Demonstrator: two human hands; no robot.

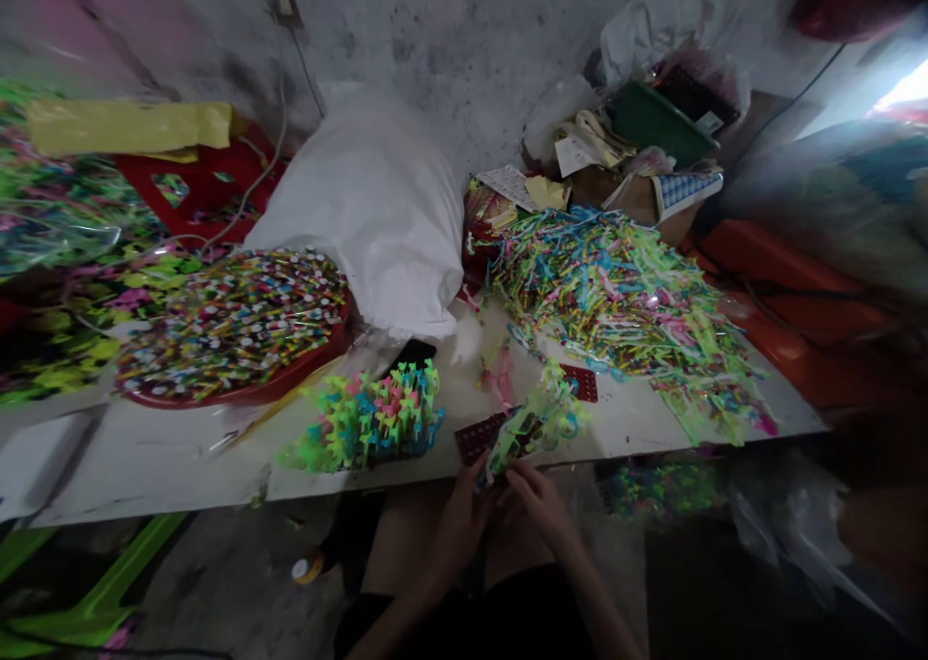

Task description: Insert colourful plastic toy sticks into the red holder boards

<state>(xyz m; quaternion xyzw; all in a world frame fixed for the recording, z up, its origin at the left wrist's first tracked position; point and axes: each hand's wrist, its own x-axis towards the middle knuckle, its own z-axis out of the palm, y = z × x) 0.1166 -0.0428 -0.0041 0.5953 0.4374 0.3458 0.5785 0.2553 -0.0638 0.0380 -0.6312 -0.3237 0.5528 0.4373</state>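
Observation:
At the table's front edge, my left hand point(468, 501) and my right hand point(536, 499) are close together, fingers curled round the near end of a bundle of pale green plastic pieces point(518, 433). The bundle's far end, with small green, white and yellow tips, leans over the tabletop. Beneath and beside it lies a dark red perforated tray point(475, 438). A smaller red perforated plate point(580, 383) is just beyond. Pink plastic pieces point(500, 380) lie behind the bundle. My fingertips are partly hidden, and the single pieces blur together.
To the left, small green, pink and blue figures point(384, 414) stand in a block. Behind are a red basin point(290, 387) heaped with beads, a white sack point(377, 196) and a black phone-like object point(413, 354). A heap of colourful plastic strips point(616, 283) covers the right side.

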